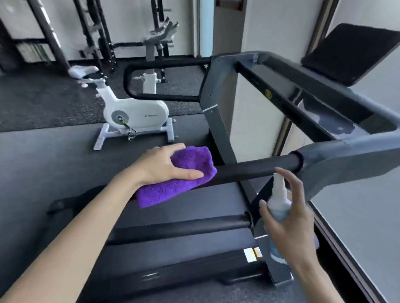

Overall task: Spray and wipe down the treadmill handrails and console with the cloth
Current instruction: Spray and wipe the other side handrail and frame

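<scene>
At frame centre, a folded purple cloth (pixel 175 175) is pressed onto the black treadmill handrail (pixel 249 169) by the left hand (pixel 164 165), fingers wrapped over it. At lower right, a spray bottle (pixel 279 207) is gripped by the right hand (pixel 289 220), forefinger raised. Mist could be misdirected past the rail, since the nozzle direction cannot be told.

Both arms reach forward; left hand (pixel 164 165) lies palm-down, right hand (pixel 290 225) curled upright, forefinger raised.

A plain purple cloth (pixel 176 177) is showing at frame centre, black foam handrail (pixel 256 168) beside it, grey treadmill frame (pixel 340 160) at right, white exercise bike (pixel 135 113) upper centre, pale blue spray bottle (pixel 279 207) lower right
</scene>
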Available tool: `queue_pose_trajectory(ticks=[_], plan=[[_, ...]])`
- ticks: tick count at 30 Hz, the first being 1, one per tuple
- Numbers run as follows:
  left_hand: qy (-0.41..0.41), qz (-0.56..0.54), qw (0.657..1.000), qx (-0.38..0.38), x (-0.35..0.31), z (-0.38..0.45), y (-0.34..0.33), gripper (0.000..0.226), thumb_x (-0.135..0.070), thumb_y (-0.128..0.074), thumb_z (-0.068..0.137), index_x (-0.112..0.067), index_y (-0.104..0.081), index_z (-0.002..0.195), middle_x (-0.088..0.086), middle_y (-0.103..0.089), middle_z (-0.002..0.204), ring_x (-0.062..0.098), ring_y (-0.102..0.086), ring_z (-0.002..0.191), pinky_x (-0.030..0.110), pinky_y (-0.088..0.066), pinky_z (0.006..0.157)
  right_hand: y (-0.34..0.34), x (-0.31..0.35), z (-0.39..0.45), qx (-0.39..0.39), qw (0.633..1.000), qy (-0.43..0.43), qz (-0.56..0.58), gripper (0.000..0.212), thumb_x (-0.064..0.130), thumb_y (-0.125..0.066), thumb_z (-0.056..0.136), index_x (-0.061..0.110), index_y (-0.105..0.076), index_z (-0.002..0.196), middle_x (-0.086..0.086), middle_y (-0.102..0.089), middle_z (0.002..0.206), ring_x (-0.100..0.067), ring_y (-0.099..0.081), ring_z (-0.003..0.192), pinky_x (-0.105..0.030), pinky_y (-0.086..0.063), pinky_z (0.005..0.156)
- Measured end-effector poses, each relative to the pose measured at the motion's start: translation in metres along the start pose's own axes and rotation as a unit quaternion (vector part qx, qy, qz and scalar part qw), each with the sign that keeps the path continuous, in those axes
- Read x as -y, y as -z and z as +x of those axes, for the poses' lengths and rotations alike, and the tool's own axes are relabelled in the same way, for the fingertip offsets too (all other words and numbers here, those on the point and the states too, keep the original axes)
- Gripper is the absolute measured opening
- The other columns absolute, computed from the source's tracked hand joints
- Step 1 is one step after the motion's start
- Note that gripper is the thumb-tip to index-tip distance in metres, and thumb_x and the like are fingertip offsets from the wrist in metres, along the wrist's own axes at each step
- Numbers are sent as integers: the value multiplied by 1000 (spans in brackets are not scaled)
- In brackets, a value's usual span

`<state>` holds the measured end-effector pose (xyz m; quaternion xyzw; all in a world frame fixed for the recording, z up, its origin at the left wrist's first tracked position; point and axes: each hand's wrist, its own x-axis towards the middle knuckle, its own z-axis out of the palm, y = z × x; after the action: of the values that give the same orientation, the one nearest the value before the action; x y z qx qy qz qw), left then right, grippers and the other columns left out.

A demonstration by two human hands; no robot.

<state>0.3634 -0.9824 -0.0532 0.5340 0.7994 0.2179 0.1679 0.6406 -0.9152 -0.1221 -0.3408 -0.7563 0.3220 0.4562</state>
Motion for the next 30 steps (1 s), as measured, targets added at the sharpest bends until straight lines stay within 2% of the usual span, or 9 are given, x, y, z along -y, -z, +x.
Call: queue_pose_trajectory(ticks=[3,7,11,15,17,19,23,25,30], plan=[[43,19,998,-37,-5,-8,0,87,-93,-54,37,-39,-53,105,-13,-63,100,16,-57,96,31,-41,78,-15,10,6,43,999,19,6,66,-2,-67,81,39,-42,127,11,-54,69,-11,-43,47,-25,-43,47],[47,17,997,-54,-10,-14,2,63,-92,-57,44,-43,-52,84,-24,-57,78,12,-57,84,29,-36,64,-37,26,15,67,997,35,27,64,0,-65,81,34,-43,130,16,-57,77,-12,-47,53,-26,-44,54],[46,49,989,-135,8,-34,3,64,-92,-55,45,-43,-51,85,-25,-57,73,10,-55,77,28,-34,63,-51,39,20,84,995,45,23,65,5,-64,82,39,-40,132,19,-54,76,-13,-46,55,-32,-46,58],[33,72,967,-242,30,-66,9,58,-81,-64,56,-34,-51,87,-19,-59,88,12,-54,82,28,-34,68,-69,51,11,92,995,44,10,65,6,-63,82,41,-39,131,23,-55,81,-12,-51,60,-32,-46,60],[37,63,947,-314,41,-90,9,55,-76,-66,59,-31,-53,88,-15,-60,90,11,-55,81,28,-36,65,-80,57,-3,92,994,50,9,64,6,-65,83,40,-39,131,27,-54,82,-14,-53,62,-31,-46,60],[79,-42,915,-393,55,-121,5,50,-70,-69,60,-32,-54,89,-17,-62,89,9,-57,79,27,-41,65,-93,62,-21,92,994,56,7,64,6,-66,83,39,-39,131,31,-53,84,-15,-53,64,-24,-41,61],[182,-229,807,-513,98,-184,-18,46,-61,-77,62,-35,-55,94,-17,-67,93,9,-63,88,29,-49,76,-125,59,-62,128,988,82,-14,64,9,-68,83,37,-38,133,15,-65,105,-14,-56,73,-18,-37,65],[227,-269,769,-533,117,-207,-32,45,-57,-79,65,-37,-55,98,-20,-65,95,8,-62,91,29,-47,77,-147,56,-77,163,982,78,-51,63,12,-67,83,35,-39,136,7,-66,111,-21,-61,80,-21,-39,66],[280,-375,716,-518,141,-228,-66,45,-56,-79,63,-40,-56,98,-25,-65,92,-3,-62,89,28,-47,79,-200,52,-85,229,958,48,-166,61,19,-59,88,36,-34,141,-2,-61,103,-32,-61,83,-36,-45,65]])
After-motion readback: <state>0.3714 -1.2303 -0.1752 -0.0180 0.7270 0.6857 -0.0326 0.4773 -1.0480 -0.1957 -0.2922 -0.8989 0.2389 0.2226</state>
